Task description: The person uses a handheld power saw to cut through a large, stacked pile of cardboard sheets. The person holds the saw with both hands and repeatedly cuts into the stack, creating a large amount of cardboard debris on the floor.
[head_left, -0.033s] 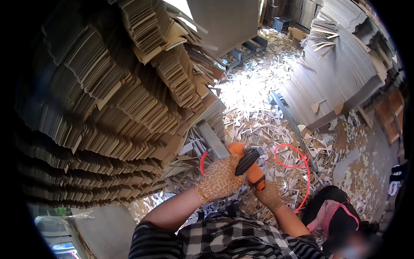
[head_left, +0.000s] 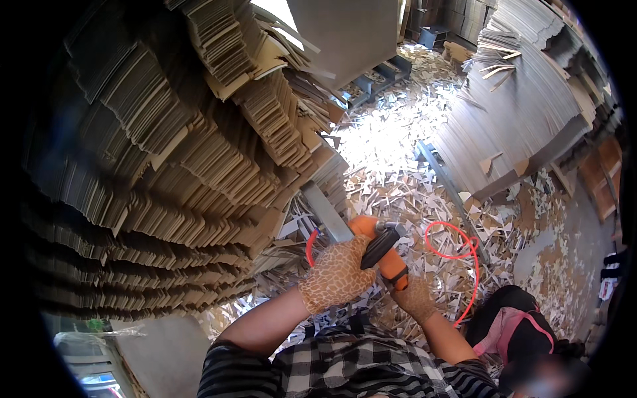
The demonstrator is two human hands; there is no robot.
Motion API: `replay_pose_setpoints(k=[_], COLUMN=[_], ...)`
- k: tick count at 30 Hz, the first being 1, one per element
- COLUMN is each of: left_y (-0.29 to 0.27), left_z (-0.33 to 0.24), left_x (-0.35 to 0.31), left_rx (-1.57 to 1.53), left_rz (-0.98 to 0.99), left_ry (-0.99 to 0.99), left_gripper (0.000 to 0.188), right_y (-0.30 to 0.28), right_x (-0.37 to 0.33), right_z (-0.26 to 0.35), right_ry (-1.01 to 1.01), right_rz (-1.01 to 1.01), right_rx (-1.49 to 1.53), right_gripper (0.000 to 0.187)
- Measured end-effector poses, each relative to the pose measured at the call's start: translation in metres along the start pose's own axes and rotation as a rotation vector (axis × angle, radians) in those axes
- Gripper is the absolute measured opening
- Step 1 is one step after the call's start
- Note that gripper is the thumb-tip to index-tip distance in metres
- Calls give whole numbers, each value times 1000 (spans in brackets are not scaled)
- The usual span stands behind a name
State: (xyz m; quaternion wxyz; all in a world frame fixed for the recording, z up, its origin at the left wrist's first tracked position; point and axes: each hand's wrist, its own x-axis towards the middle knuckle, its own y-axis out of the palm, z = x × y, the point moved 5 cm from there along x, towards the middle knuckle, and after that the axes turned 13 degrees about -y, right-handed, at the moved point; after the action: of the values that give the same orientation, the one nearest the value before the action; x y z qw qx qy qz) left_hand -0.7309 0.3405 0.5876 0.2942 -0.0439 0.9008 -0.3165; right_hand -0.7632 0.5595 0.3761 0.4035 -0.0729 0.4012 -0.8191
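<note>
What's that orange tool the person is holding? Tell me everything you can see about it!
The orange tool is a handheld power tool with an orange body, a black grip and a flat grey metal blade poking up-left into the cardboard stack. A thin red hose loops beside it. The gloved left hand grips its top; the gloved right hand holds its lower end.

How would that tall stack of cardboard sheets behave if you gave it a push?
The cardboard stack would probably feel heavy, being many dense layers. Its uneven, jutting edges suggest loose sheets that could slide off. Each sheet looks thin, so likely bendy alone.
</note>
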Motion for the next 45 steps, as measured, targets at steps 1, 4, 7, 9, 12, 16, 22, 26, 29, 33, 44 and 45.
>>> replay_pose_setpoints(k=[1,4,7,9,12,16,22,26,29,33,44,45], left_y=[-8,-26,-25,-8,3,-16,-42,-25,-7,-8,-3,5], left_z=[-2,3,-1,2,-12,-41,-34,-15,-5,-14,2,5], left_x=[-4,5,10,17,27,38,70,75,78,69,120,121], left_rx=[18,-177,-123,-51,-27,-20,-94,-263,-105,1,-91,-66], left_rz=[-80,-40,-80,29,70,37,-10,97,118,111,-20,15], left_ry=[62,45,81,-13,76,135,127,-28,8,-11,65,36], left_gripper=[54,51,44,41,32,31,33,33,42,39,35,36], right_y=[-11,-33,-31,-27,-18,-45,-76,-52,-35,-37,-24,-15], right_x=[8,19,18,-3,-12,7,32,21,12,15,46,36], right_z=[14,33,32,27,6,5,23,8,4,6,-25,-27], right_ry=[-52,25,93,99,116,87,150,111,117,162,172,178], right_rz=[-4,-26,9,-46,-141,-232,-116,-81,-91,-136,-75,-65], right_rx=[3,18,52,139,44,32,14,52,69,60,-51,-18], right_gripper=[29,30,31,31,34,34,41,43,36,28,57,53])
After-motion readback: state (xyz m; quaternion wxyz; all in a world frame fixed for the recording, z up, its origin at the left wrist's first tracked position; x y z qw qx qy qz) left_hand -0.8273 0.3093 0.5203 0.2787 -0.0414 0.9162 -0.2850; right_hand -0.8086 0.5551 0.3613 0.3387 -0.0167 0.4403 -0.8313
